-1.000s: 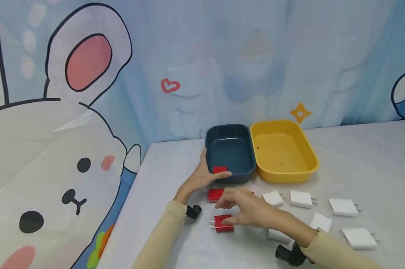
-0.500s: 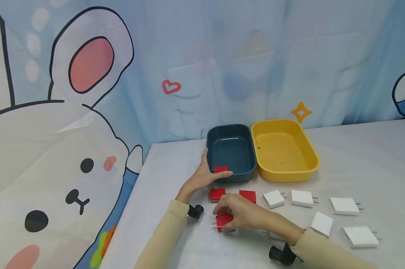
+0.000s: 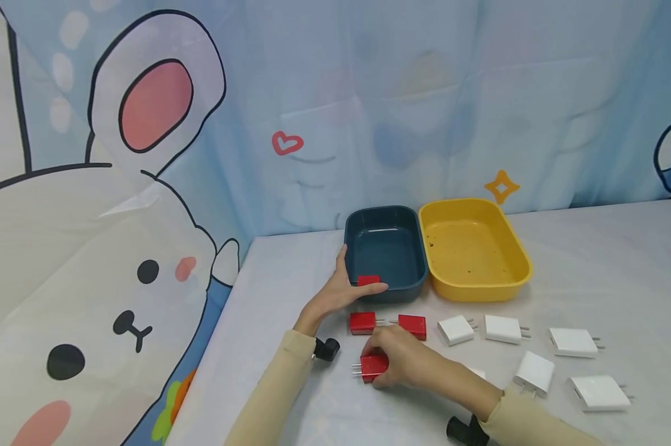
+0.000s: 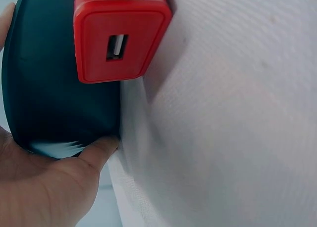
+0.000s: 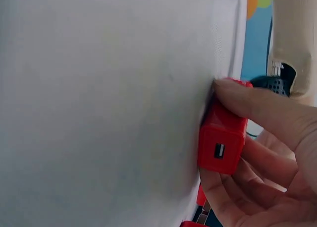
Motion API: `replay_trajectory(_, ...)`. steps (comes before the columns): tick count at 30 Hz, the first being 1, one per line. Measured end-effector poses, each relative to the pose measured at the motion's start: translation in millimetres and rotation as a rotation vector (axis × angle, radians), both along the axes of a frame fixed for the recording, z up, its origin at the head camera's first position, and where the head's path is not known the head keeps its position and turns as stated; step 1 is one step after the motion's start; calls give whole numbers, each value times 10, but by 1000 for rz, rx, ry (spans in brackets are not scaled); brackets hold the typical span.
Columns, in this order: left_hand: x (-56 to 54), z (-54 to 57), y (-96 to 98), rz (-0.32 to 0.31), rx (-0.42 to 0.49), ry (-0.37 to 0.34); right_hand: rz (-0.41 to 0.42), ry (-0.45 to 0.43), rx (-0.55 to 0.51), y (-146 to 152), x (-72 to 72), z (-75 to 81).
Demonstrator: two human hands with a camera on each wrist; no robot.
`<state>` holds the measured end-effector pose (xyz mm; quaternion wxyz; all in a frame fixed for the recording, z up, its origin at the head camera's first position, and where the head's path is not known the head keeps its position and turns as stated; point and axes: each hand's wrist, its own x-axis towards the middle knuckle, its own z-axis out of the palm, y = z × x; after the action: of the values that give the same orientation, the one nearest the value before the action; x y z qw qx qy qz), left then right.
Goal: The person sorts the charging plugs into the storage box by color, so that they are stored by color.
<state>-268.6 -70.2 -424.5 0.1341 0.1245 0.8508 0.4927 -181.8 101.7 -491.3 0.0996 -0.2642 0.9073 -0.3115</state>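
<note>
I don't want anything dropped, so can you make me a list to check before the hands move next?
1. Right hand grips the held red charger: ok, thumb and fingers pinch it.
2. Held charger lifted off the white cloth: cannot tell.
3. Left hand on the dark blue box: ok, it touches the near-left corner.
4. Room in that box: ok, one red charger shows inside, with bare floor beyond.
5. Other red chargers off the cloth: not ok, two lie there.
</note>
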Motion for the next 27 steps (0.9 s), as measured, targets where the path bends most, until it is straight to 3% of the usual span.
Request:
replay_trajectory(7,18,34,-2,4,7,-4,-22,50,7,-13,64,-6)
replay_trajectory(15,18,-16,0,-15,13,-11,-27,22,-28,-9,164,112)
replay_trajectory(22,24,-16,-19,-10,21,-7,20,-12,-72,121,86,-11)
replay_trajectory(24,21,-10,-15,-15,24,-6,16,-13,-93,167,135,114)
replay_trajectory(27,13,-3,0,-27,31,-3,-17,11,-100,217,252,537)
